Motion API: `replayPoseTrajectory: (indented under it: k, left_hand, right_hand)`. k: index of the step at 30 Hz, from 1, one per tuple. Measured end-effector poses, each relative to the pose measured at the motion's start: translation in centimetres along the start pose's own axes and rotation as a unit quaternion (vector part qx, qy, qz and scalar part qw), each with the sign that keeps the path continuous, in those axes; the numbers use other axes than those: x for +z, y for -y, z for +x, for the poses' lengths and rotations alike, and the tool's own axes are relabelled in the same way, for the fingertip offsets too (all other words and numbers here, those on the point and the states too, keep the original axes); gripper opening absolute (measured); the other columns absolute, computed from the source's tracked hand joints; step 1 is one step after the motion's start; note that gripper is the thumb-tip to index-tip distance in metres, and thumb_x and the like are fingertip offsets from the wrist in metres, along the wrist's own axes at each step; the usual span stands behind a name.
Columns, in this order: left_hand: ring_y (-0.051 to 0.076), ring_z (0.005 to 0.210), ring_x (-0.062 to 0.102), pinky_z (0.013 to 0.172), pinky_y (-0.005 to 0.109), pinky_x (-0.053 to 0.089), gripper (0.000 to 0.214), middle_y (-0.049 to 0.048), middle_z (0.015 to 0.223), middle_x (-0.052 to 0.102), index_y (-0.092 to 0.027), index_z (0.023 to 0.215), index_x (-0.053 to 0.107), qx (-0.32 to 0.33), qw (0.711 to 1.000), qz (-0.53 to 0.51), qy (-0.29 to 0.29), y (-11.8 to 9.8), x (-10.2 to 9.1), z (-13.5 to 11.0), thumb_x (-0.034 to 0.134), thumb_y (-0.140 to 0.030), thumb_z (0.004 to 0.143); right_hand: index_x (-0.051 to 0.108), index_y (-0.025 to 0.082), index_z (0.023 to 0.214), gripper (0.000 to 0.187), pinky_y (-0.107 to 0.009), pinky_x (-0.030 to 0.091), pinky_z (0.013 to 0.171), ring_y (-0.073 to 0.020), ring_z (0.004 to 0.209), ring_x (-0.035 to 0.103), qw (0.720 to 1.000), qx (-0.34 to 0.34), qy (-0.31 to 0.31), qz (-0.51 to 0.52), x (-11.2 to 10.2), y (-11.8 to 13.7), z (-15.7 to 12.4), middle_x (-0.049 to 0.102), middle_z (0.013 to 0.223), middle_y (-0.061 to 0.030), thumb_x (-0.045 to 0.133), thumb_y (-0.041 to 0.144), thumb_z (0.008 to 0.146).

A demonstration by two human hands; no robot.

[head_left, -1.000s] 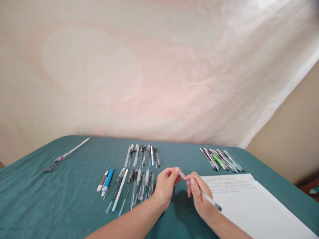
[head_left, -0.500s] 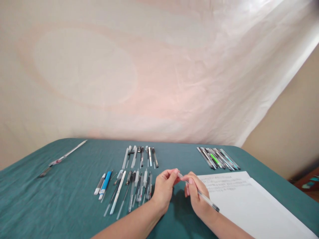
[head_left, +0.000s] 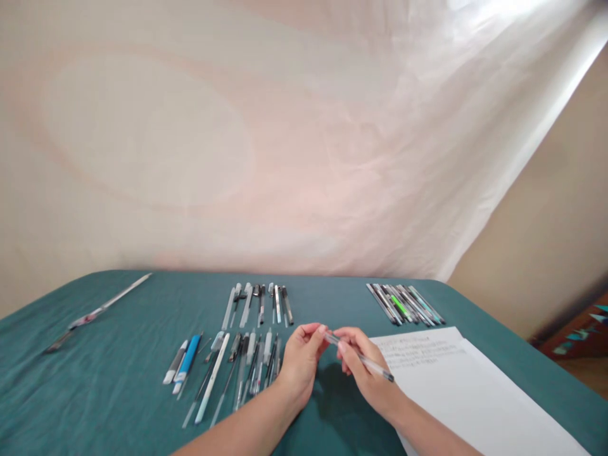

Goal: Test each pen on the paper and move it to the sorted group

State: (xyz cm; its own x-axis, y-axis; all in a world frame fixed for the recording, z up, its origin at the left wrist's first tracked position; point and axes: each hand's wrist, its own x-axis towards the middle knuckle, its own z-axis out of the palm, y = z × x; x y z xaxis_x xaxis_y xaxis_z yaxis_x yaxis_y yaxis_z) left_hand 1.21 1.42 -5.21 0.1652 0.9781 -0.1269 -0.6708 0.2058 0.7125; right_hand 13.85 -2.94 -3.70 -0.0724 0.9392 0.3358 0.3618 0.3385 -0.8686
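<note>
A clear-barrelled pen [head_left: 378, 368] with a dark end cap slants between my two hands above the green cloth. My left hand [head_left: 299, 364] pinches its upper left end with thumb and fingertips, which hide the tip. The fingers of my right hand [head_left: 368, 373] close around the barrel, and the dark end sticks out over the palm side. Left of my left hand lies a group of pens, caps and refills [head_left: 247, 364]. White paper sheets [head_left: 475, 392] with several lines of handwriting lie beside and partly beneath my right forearm.
Another row of pens and caps [head_left: 261, 304] lies farther back. At the back right is a bundle of pens [head_left: 403, 304], one bright green. A long thin stick-like item [head_left: 104, 308] rests at far left. A pale cloth [head_left: 294, 139] hangs behind the green-covered table [head_left: 118, 373].
The view has turned slightly right, so things appear shifted left. My hands have drawn closer together along the pen, and less of its dark end sticks out past my right hand.
</note>
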Motion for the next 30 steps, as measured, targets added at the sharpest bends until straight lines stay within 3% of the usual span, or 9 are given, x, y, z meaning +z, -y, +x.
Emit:
replayPoseTrajectory:
  k: [5, 10, 14, 17, 21, 23, 27, 30]
  left_hand:
    - [0.010, 0.069, 0.059, 0.075, 0.023, 0.047, 0.022, 0.0037, 0.073, 0.063, -0.013, 0.076, 0.054, 0.002, 1.000, -0.015, -0.026, -0.1, 0.1, 0.1, 0.072, -0.017, 0.065]
    - [0.010, 0.071, 0.058, 0.077, 0.024, 0.047, 0.021, 0.0028, 0.074, 0.061, -0.014, 0.076, 0.052, 0.004, 1.000, -0.011, -0.027, -0.1, 0.1, 0.0, 0.071, -0.016, 0.066]
    - [0.011, 0.074, 0.058, 0.080, 0.026, 0.046, 0.023, 0.0024, 0.075, 0.060, -0.014, 0.077, 0.051, 0.004, 1.000, 0.002, -0.020, -0.2, 0.3, -0.1, 0.071, -0.017, 0.066]
    - [0.011, 0.076, 0.057, 0.079, 0.025, 0.045, 0.023, 0.0030, 0.077, 0.058, -0.013, 0.080, 0.053, 0.001, 1.000, 0.015, -0.020, -0.3, 0.6, -0.2, 0.071, -0.021, 0.067]
    - [0.011, 0.075, 0.055, 0.074, 0.024, 0.044, 0.023, 0.0038, 0.080, 0.057, -0.013, 0.081, 0.054, -0.015, 0.999, 0.036, -0.027, -0.5, 0.8, -0.3, 0.068, -0.028, 0.070]
    - [0.011, 0.076, 0.055, 0.073, 0.025, 0.044, 0.024, 0.0045, 0.082, 0.057, -0.014, 0.082, 0.054, -0.021, 0.998, 0.046, -0.025, -0.5, 0.7, -0.3, 0.067, -0.030, 0.070]
    - [0.013, 0.078, 0.055, 0.073, 0.026, 0.043, 0.024, 0.0054, 0.086, 0.057, -0.014, 0.082, 0.054, -0.023, 0.998, 0.058, -0.016, -0.4, 0.3, -0.4, 0.066, -0.032, 0.071]
    - [0.013, 0.079, 0.055, 0.072, 0.025, 0.043, 0.023, 0.0049, 0.086, 0.057, -0.015, 0.081, 0.054, -0.025, 0.998, 0.054, -0.012, -0.4, 0.3, -0.4, 0.065, -0.032, 0.070]
  right_hand:
    - [0.053, 0.017, 0.093, 0.026, -0.020, 0.037, 0.048, -0.0093, 0.051, 0.047, 0.997, 0.036, -0.049, -0.047, -4.3, 1.8, 1.7, 0.052, 0.064, 0.0022, 0.055, 0.039, 0.078]
    - [0.062, 0.017, 0.088, 0.025, -0.021, 0.037, 0.049, -0.0120, 0.054, 0.051, 0.982, 0.065, 0.060, -0.168, -8.7, 2.9, 2.8, 0.058, 0.062, 0.0003, 0.053, 0.038, 0.078]
    - [0.066, 0.020, 0.089, 0.025, -0.022, 0.038, 0.052, -0.0137, 0.056, 0.056, 0.951, 0.057, 0.121, -0.278, -10.4, 2.6, 2.8, 0.063, 0.063, -0.0007, 0.048, 0.035, 0.080]
    - [0.066, 0.021, 0.088, 0.025, -0.022, 0.039, 0.052, -0.0140, 0.056, 0.058, 0.947, 0.077, 0.139, -0.280, -11.8, 1.1, 3.2, 0.065, 0.063, -0.0002, 0.047, 0.035, 0.080]
    - [0.065, 0.017, 0.091, 0.030, -0.022, 0.043, 0.055, -0.0155, 0.061, 0.062, 0.951, 0.130, 0.006, -0.281, -15.6, -3.8, 4.4, 0.068, 0.073, -0.0029, 0.047, 0.039, 0.078]
    - [0.065, 0.016, 0.091, 0.033, -0.022, 0.044, 0.057, -0.0164, 0.063, 0.063, 0.920, 0.192, -0.108, -0.325, -18.0, -6.8, 4.9, 0.070, 0.076, -0.0051, 0.046, 0.040, 0.077]
    - [0.064, 0.013, 0.092, 0.035, -0.027, 0.046, 0.059, -0.0206, 0.067, 0.065, 0.872, 0.262, -0.182, -0.372, -22.2, -11.1, 5.2, 0.069, 0.087, -0.0119, 0.042, 0.037, 0.079]
    - [0.066, 0.015, 0.092, 0.035, -0.036, 0.045, 0.064, -0.0297, 0.080, 0.063, 0.819, 0.321, -0.229, -0.417, -24.3, -12.7, 4.9, 0.067, 0.092, -0.0185, 0.046, 0.039, 0.076]
